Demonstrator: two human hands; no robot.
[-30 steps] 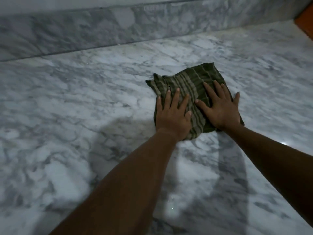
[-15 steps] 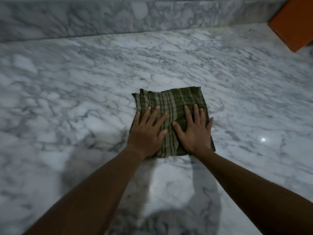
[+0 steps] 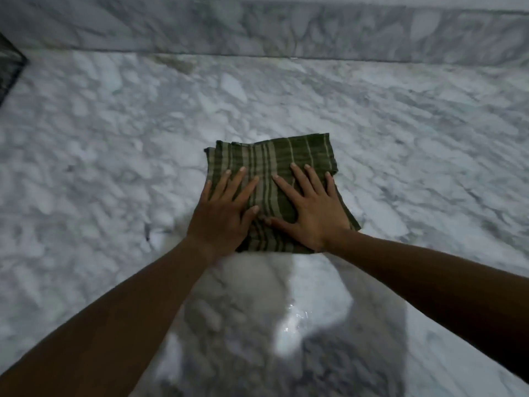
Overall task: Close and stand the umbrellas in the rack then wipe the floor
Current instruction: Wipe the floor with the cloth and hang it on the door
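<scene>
A folded green cloth with pale stripes (image 3: 274, 156) lies flat on the white-and-grey marble floor (image 3: 114, 167), in the middle of the view. My left hand (image 3: 223, 216) presses on its left half with fingers spread and straight. My right hand (image 3: 312, 210) presses on its right half the same way, thumb pointing toward the left hand. Both palms lie flat on the cloth. No umbrellas or rack are in view.
A marble skirting (image 3: 257, 30) runs along the far edge of the floor. A dark object (image 3: 10, 70) shows at the left edge. A wet, shiny patch (image 3: 292, 319) reflects light on the floor between my forearms.
The cloth and both hands have slid left and toward me across the floor. The orange object at the right has left the view and a dark object has come in at the left.
</scene>
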